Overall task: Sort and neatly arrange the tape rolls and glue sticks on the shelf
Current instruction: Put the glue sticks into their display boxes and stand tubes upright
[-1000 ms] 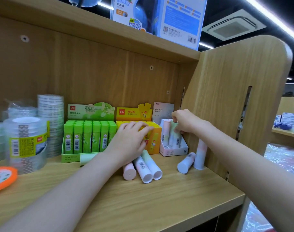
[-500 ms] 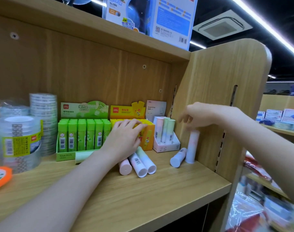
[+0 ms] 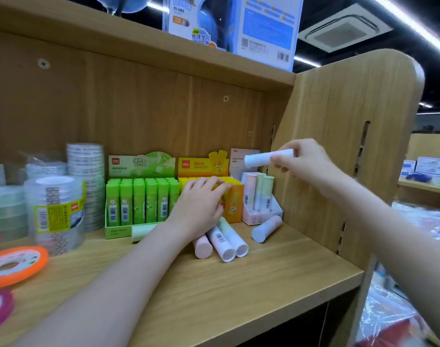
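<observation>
1. I am working at the light wooden shelf [image 3: 276, 279], where the clear tape rolls [image 3: 55, 209] are standing stacked at the far left and the glue boxes are lining the back.
2. My left hand [image 3: 199, 209] is resting, fingers loosely spread and gripping nothing, over the three pastel glue sticks [image 3: 221, 242] lying loose in the middle, just as it was a second ago.
3. The small white display box [image 3: 261, 209] at the far right is holding three upright pastel sticks, with room left at its near side.
4. My right hand [image 3: 305, 164] is now pinching the pale white-and-pink glue stick [image 3: 269, 157], held sideways in the air above that box; a second ago it was standing upright against the right side panel.
5. That means one stray is off the board and ready to be slotted in; the pale blue glue stick [image 3: 266, 229] is lying just in front of the box, waiting.
</observation>
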### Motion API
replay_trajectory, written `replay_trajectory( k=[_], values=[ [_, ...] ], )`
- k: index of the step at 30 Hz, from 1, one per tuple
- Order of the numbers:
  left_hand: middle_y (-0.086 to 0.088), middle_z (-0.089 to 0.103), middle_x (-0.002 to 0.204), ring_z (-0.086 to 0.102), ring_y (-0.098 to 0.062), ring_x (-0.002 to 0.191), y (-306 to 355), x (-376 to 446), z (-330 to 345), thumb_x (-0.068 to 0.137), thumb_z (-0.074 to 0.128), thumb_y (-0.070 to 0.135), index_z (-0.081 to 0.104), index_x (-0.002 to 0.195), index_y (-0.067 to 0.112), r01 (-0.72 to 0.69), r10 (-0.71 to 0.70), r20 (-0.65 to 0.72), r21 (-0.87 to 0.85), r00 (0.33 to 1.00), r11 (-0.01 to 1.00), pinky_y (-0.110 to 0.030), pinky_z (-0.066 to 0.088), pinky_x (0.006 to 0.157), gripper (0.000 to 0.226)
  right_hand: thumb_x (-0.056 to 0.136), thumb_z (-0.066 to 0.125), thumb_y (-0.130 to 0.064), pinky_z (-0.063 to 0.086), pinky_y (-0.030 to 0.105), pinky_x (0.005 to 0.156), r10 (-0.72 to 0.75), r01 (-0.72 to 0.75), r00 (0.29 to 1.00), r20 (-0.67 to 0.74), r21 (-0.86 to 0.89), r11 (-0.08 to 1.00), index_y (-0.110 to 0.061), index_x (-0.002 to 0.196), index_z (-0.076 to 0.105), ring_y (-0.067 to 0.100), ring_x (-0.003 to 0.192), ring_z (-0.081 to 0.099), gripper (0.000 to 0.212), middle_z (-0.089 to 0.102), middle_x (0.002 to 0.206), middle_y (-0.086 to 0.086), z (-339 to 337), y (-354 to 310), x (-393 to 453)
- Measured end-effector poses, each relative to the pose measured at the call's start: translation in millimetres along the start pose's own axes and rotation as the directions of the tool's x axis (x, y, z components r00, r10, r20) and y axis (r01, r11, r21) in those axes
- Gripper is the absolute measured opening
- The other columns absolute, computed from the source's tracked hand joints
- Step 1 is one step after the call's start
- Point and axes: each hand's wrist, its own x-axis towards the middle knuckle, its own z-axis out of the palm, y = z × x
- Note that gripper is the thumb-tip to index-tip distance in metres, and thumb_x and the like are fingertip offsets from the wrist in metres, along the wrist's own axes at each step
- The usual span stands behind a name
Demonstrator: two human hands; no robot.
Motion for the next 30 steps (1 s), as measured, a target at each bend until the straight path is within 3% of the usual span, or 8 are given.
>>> replay_trajectory(
  k=[2,5,11,16,19,23,26,30],
  values=[
    [0.006,0.038,0.139,0.034,-0.015,0.127,-0.4,0.0,0.5,0.093,0.039,0.024,0.033,0.141,0.029,-0.003,0.003,-0.003,0.002,1.000,1.000,-0.029,0.021,0.102,0.049,0.085,0.061,-0.013,0.048,0.024,0.058,0.178,-0.132,0.979,-0.094,0.371,0.919,-0.001,0.099,0.063,0.014,0.064,0.058,0.018,0.068,0.085,0.013,24.8,16.4,-9.1],
    [0.006,0.039,0.138,0.035,-0.016,0.126,-0.2,0.1,2.6,0.092,0.038,0.023,0.034,0.141,0.028,-0.009,0.009,-0.020,-0.004,1.000,1.000,-0.030,0.021,0.101,0.049,0.082,0.062,-0.003,0.046,0.019,0.058,0.358,-0.260,0.931,0.065,0.807,0.530,0.006,0.107,0.055,0.013,0.066,0.058,0.027,0.063,0.090,0.016,43.8,26.6,-24.4],
    [0.007,0.037,0.140,0.032,-0.014,0.128,0.1,-0.4,2.4,0.093,0.039,0.023,0.031,0.142,0.029,-0.001,0.001,-0.014,0.003,1.000,1.000,-0.028,0.019,0.103,0.050,0.086,0.060,-0.005,0.042,0.019,0.065,0.347,-0.324,0.899,0.267,0.938,0.120,0.000,0.102,0.057,0.010,0.074,0.057,0.017,0.063,0.087,0.010,48.1,24.8,-17.6],
    [0.007,0.036,0.141,0.031,-0.013,0.129,0.3,1.7,2.1,0.094,0.038,0.024,0.029,0.143,0.030,-0.008,0.008,-0.026,0.009,1.000,1.000,-0.028,0.018,0.104,0.050,0.092,0.051,0.001,0.052,0.024,0.072,0.290,-0.249,0.930,0.228,0.968,0.035,-0.008,0.111,0.046,0.019,0.085,0.064,0.021,0.056,0.110,0.019,46.7,26.8,-7.2],
    [0.006,0.039,0.139,0.034,-0.015,0.128,-0.6,0.5,4.2,0.093,0.039,0.022,0.033,0.141,0.029,-0.010,0.010,-0.033,-0.005,0.999,1.000,-0.029,0.021,0.103,0.049,0.092,0.044,0.009,0.053,0.038,0.087,0.113,-0.210,0.976,0.189,0.950,0.229,-0.031,0.135,0.031,0.030,0.100,0.066,0.060,0.054,0.111,0.017,46.3,29.1,-7.4],
    [0.002,0.048,0.133,0.042,-0.020,0.124,-0.8,-1.2,3.6,0.086,0.034,0.024,0.044,0.136,0.025,-0.010,0.009,-0.047,-0.022,0.999,1.000,-0.034,0.027,0.101,0.051,0.088,0.053,0.003,0.055,0.041,0.083,-0.109,0.107,0.994,-0.010,0.291,0.951,-0.040,0.135,0.033,0.025,0.093,0.065,0.066,0.055,0.104,-0.001,58.7,37.2,-4.3],
    [0.004,0.042,0.137,0.037,-0.018,0.127,-0.7,-0.4,4.1,0.092,0.039,0.022,0.038,0.139,0.026,-0.009,0.009,-0.038,-0.013,0.999,1.000,-0.032,0.023,0.104,0.048,0.086,0.058,-0.001,0.054,0.044,0.074,-0.197,0.198,0.980,0.031,-0.045,0.979,-0.027,0.126,0.039,0.026,0.077,0.063,0.052,0.060,0.092,0.007,70.6,50.4,0.1],
    [0.002,0.049,0.132,0.044,-0.021,0.122,-0.8,-1.0,5.5,0.084,0.032,0.025,0.045,0.135,0.024,-0.006,0.005,-0.048,-0.026,0.999,1.000,-0.034,0.028,0.101,0.053,0.085,0.064,-0.008,0.053,0.042,0.072,-0.197,0.200,0.980,0.033,-0.167,0.966,-0.019,0.110,0.040,0.025,0.076,0.062,0.036,0.063,0.081,0.010,79.2,63.7,2.7]
  ],
)
